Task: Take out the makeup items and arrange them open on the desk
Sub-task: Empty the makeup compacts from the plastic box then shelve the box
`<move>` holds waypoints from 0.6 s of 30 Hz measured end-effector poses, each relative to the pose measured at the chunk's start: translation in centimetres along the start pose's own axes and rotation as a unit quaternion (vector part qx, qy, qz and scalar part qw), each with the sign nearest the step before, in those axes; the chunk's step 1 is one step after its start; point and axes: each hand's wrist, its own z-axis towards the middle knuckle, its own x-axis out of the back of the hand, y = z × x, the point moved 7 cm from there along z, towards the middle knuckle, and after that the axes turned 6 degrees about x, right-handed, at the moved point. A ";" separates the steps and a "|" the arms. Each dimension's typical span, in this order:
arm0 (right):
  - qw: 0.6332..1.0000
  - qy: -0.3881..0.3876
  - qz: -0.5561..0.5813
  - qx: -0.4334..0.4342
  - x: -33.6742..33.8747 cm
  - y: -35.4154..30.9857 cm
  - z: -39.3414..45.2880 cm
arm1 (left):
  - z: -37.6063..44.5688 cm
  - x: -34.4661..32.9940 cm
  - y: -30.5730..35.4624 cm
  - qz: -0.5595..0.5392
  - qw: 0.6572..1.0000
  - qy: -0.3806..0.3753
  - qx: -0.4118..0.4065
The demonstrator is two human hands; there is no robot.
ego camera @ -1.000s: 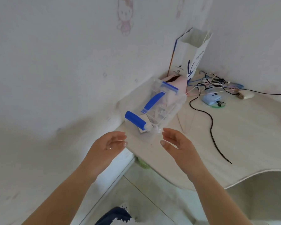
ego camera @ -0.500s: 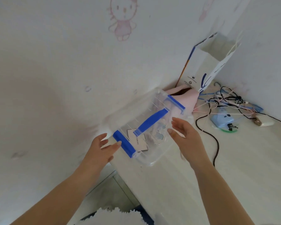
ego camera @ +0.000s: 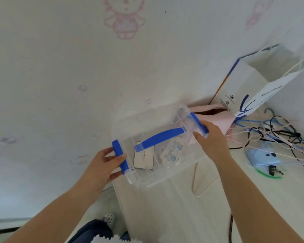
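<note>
A clear plastic storage box with a blue carry handle and two blue end latches sits at the desk's left corner by the wall. My left hand grips the near-left latch, thumb on top. The far-right latch is held by my right hand. Through the closed lid I see a white card and a clear bluish item.
A pink pouch lies behind the box. A white paper bag stands in the corner. Tangled cables and a pale blue device lie at the right. The white desk extends toward me.
Both hands have reached forward from in front of the desk and closed on the box's two blue latches. The view has moved closer to the box.
</note>
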 end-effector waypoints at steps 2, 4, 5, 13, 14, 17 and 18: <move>1.000 -0.014 0.017 -0.007 -0.5 0.4 0.3 | -0.3 -0.5 -0.1 -0.005 1.000 0.000 -0.002; 0.999 -0.026 0.033 -0.022 -0.9 0.9 0.6 | -0.6 -0.8 0.0 -0.011 1.000 0.005 -0.007; 0.998 -0.032 0.039 -0.030 -1.0 1.1 0.6 | -0.7 -0.9 0.1 -0.010 1.000 0.006 -0.011; 0.985 0.017 0.142 -0.097 -0.6 1.9 -1.8 | -1.5 -0.3 0.3 0.026 0.998 0.018 -0.051; 0.982 0.026 0.158 -0.103 -0.5 1.8 -2.5 | -1.7 0.0 0.2 0.029 0.998 0.019 -0.057; 0.969 0.047 0.210 -0.126 -0.5 1.7 -4.8 | -2.0 1.2 0.0 0.033 0.997 0.023 -0.072; 0.965 0.054 0.218 -0.137 -0.4 1.7 -5.7 | -2.2 1.5 0.0 0.033 0.996 0.022 -0.078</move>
